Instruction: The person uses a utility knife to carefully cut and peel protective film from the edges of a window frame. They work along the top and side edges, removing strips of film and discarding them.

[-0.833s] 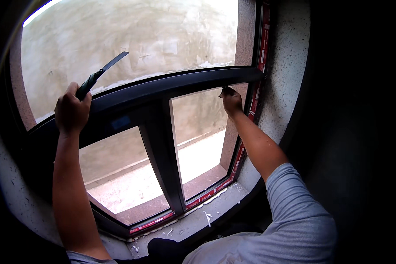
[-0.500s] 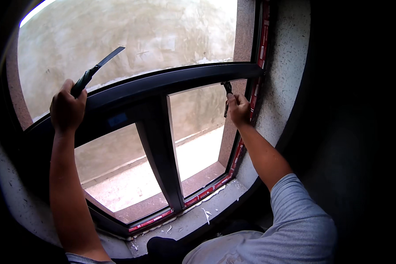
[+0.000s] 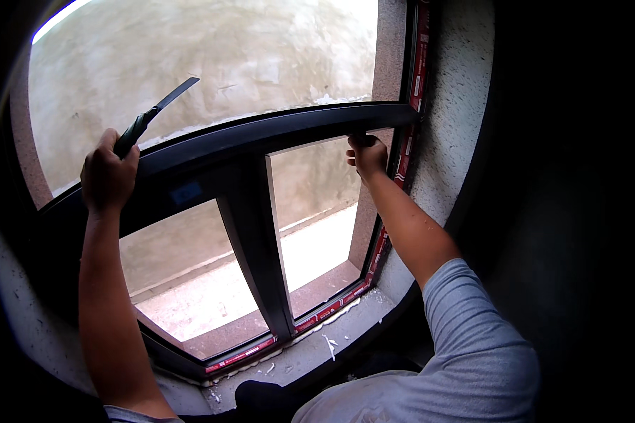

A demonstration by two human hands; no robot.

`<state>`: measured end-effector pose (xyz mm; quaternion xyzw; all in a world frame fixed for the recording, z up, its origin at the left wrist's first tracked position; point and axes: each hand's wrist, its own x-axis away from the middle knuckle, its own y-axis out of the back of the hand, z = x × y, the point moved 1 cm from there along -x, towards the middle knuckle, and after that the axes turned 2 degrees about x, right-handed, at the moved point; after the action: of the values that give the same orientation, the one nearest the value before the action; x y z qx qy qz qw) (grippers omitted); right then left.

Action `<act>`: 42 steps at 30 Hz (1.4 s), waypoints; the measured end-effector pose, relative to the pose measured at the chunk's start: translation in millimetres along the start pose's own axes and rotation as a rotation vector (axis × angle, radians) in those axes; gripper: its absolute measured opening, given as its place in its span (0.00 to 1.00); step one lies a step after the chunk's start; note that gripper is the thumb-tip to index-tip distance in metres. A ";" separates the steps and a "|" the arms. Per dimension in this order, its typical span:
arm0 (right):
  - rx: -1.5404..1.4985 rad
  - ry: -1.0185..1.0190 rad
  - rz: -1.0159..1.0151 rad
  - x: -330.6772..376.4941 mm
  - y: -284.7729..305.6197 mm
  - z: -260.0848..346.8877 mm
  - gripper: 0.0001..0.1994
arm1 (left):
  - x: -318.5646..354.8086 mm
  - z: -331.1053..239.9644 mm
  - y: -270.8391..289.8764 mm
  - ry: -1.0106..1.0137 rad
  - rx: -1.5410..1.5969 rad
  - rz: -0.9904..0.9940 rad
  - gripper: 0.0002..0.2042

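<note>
In my left hand (image 3: 110, 173) is a utility knife (image 3: 140, 128) with a dark green handle and a long grey blade, its tip angled up and right in front of the upper pane. This hand is closed around the handle beside the left end of the dark window crossbar (image 3: 261, 131). My right hand (image 3: 369, 156) is raised to the crossbar's underside, near the top right corner of the lower right opening. Its fingers are curled on a slim black object (image 3: 362, 137), now mostly hidden by the hand, so I cannot tell its kind.
A dark mullion (image 3: 255, 233) divides the lower window. Red printed tape (image 3: 339, 304) runs along the frame's lower and right edges. White scraps (image 3: 330, 345) lie on the grey sill (image 3: 296, 358). A rough plastered reveal (image 3: 453, 106) borders the right side.
My right hand has moved up and slightly left, bringing the black object against the crossbar's underside and covering most of it. My left hand and the knife stay nearly still.
</note>
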<state>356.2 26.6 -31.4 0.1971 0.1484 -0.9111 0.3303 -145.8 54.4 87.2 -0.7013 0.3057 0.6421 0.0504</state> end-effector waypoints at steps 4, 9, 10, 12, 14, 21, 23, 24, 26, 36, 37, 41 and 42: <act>0.224 0.144 -0.144 -8.4 -4.5 -11.7 0.14 | 0.2 -0.1 -0.9 0.003 0.008 0.011 0.11; 0.272 0.456 -0.189 -30.5 0.4 -40.4 0.15 | -1.2 -4.9 -3.1 -0.012 0.034 0.012 0.10; 0.263 0.501 -0.171 -28.1 -1.7 -38.7 0.14 | -1.5 -3.7 -2.4 -0.002 0.029 0.019 0.11; 0.059 0.245 0.064 -13.0 0.7 -25.7 0.13 | -0.3 0.5 -2.6 0.018 0.022 0.039 0.11; 0.003 0.099 0.281 9.2 12.3 -2.3 0.09 | 0.0 3.4 -1.0 0.012 0.025 0.034 0.11; 0.245 0.863 0.287 34.0 29.8 16.3 0.10 | -1.5 -0.9 -1.9 0.019 0.025 0.027 0.11; -0.164 0.372 0.391 52.7 19.2 25.2 0.11 | -1.4 0.0 -0.5 0.015 0.024 0.021 0.11; -0.326 0.246 0.411 52.2 18.1 19.2 0.12 | -1.5 -0.7 -1.8 0.012 0.026 0.017 0.11; -0.643 0.100 0.368 59.9 8.2 18.9 0.13 | -1.0 -0.9 -3.1 -0.006 0.026 0.001 0.11; -0.520 0.098 0.676 159.2 -5.8 -9.5 0.11 | -1.4 1.2 -0.6 -0.015 0.030 -0.003 0.11; -0.441 0.112 0.590 159.1 5.0 -7.3 0.12 | -1.3 3.2 1.7 -0.009 0.018 -0.003 0.11; -0.056 0.391 0.527 123.8 38.5 -7.4 0.15 | -2.8 2.1 -2.1 -0.015 0.062 0.015 0.11; 0.089 0.523 0.567 125.2 36.4 0.5 0.15 | -1.9 2.2 -1.2 -0.012 0.060 0.016 0.10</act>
<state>292.0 -68.5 -93.3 0.4701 0.1273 -0.7082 0.5112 -147.1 57.1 88.2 -0.6931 0.3299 0.6373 0.0680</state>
